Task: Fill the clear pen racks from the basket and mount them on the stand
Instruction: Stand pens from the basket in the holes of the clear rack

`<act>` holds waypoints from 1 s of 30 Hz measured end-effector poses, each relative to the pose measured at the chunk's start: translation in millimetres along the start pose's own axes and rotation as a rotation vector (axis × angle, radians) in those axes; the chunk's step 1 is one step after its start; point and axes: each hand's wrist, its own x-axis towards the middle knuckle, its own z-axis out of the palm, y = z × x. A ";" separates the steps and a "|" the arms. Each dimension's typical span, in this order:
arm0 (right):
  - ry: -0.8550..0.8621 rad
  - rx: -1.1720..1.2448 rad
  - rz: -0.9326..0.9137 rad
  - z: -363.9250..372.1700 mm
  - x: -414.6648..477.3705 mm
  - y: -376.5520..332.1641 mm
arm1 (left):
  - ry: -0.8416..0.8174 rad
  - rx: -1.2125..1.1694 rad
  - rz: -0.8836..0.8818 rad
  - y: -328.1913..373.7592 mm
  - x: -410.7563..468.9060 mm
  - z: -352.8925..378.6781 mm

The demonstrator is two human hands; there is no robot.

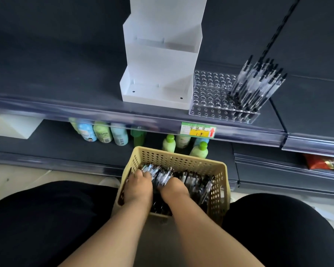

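A beige perforated basket (218, 191) sits low between my knees, full of black-and-clear pens (193, 180). Both hands are down inside it. My left hand (138, 186) and my right hand (174, 187) curl around one bunch of pens (158, 175) that sticks out beyond the fingers. On the shelf above stands the white stepped stand (158, 74), its tiers bare. To its right lies a clear pen rack (212, 93) with many holes; several pens (258, 83) stand in its right end.
The dark shelf (56, 83) has a clear price rail with a green-yellow label (198, 130). Below it stand green and blue bottles (102, 132) behind the basket. A red packet (320, 162) lies on the lower right shelf. My dark-clad knees flank the basket.
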 end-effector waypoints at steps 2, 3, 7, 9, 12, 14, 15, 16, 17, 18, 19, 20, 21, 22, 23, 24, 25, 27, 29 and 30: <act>-0.006 -0.018 0.034 4.2 -0.2 -1.7 | 0.016 0.080 0.024 -4.1 -2.0 0.8; -0.012 -0.023 0.040 6.3 -1.0 -2.9 | 0.006 0.113 0.023 -6.8 -2.9 2.1; -0.019 -0.049 0.043 13.5 -5.7 -6.3 | -0.047 0.204 0.030 -14.9 -13.3 4.8; -0.030 -0.046 0.040 16.8 -7.1 -8.8 | -0.053 0.200 0.024 -15.9 -16.5 4.3; -0.074 -0.024 0.013 22.7 -9.3 -10.6 | -0.072 0.207 0.010 -15.1 -17.0 2.3; -0.069 0.001 0.012 24.0 -11.2 -10.2 | -0.094 0.207 -0.015 -13.2 -15.7 1.8; -0.068 0.018 0.012 24.2 -10.6 -9.8 | -0.102 0.205 -0.025 -11.7 -14.4 1.1; -0.070 0.033 0.010 24.2 -9.8 -9.9 | -0.109 0.209 -0.033 -10.0 -13.4 0.6; -0.072 0.048 0.012 24.0 -9.2 -10.2 | -0.113 0.216 -0.041 -8.7 -12.6 0.8; -0.075 0.060 0.017 23.6 -9.1 -10.7 | -0.113 0.225 -0.046 -7.6 -11.8 1.6; -0.079 0.067 0.018 23.8 -8.5 -10.7 | -0.109 0.234 -0.047 -6.6 -11.4 3.1; -0.082 0.068 0.018 23.9 -8.4 -10.0 | -0.102 0.246 -0.044 -5.8 -11.3 4.9; -0.079 0.071 0.020 24.2 -8.1 -9.0 | -0.097 0.260 -0.038 -4.7 -11.5 6.3; -0.072 0.080 0.029 23.8 -7.8 -7.8 | -0.093 0.273 -0.033 -3.2 -11.1 7.1; -0.065 0.095 0.037 23.8 -6.6 -6.7 | -0.092 0.281 -0.031 -2.1 -10.2 7.2; -0.060 0.114 0.044 23.4 -6.3 -5.9 | -0.093 0.283 -0.035 -0.9 -9.0 6.5; -0.058 0.133 0.045 23.1 -5.8 -5.2 | -0.095 0.279 -0.043 -0.3 -7.7 5.6; -0.064 0.171 0.031 22.3 -6.4 -4.3 | -0.093 0.255 -0.070 -0.6 -7.3 3.9; -0.058 0.183 -0.004 20.0 -6.7 -2.8 | -0.063 0.207 -0.090 0.3 -9.3 2.4; -0.047 0.181 -0.029 17.0 -7.4 -1.8 | -0.034 0.178 -0.093 2.2 -10.5 0.8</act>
